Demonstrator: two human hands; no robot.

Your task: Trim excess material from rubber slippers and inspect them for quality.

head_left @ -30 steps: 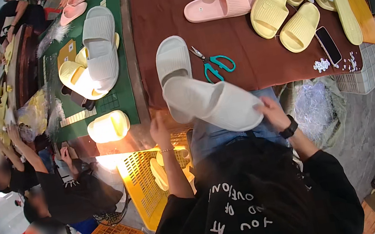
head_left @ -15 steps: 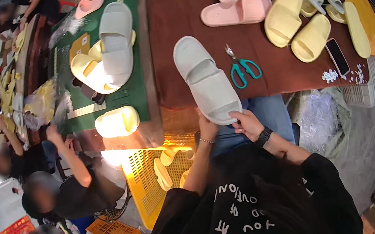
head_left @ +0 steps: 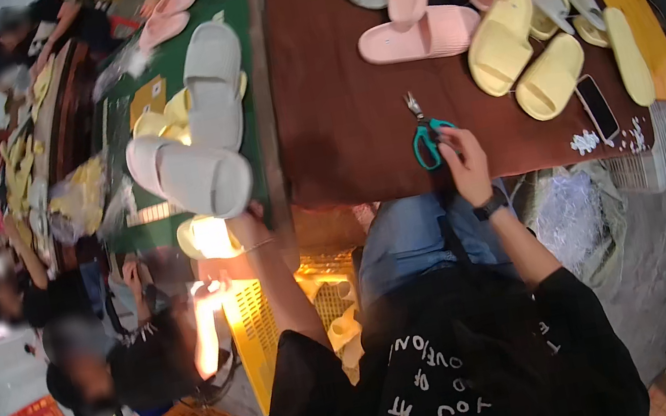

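While the left hand (head_left: 246, 228) holds a grey pair (head_left: 198, 176) of slippers over the green mat (head_left: 262, 145), the right hand (head_left: 467, 162) reaches the scissors (head_left: 422, 123) on the brown cloth (head_left: 351, 133). The left fingers are at the pair's near end, mostly hidden underneath. The right fingers are bent narrow against a teal handle; whether they grip it, I cannot tell. In view, the pair overlaps another grey slipper (head_left: 213, 95) on the mat. Beyond the scissors lies a pink slipper (head_left: 401, 37); to their right are yellow slippers (head_left: 551, 78) and a phone (head_left: 598, 108).
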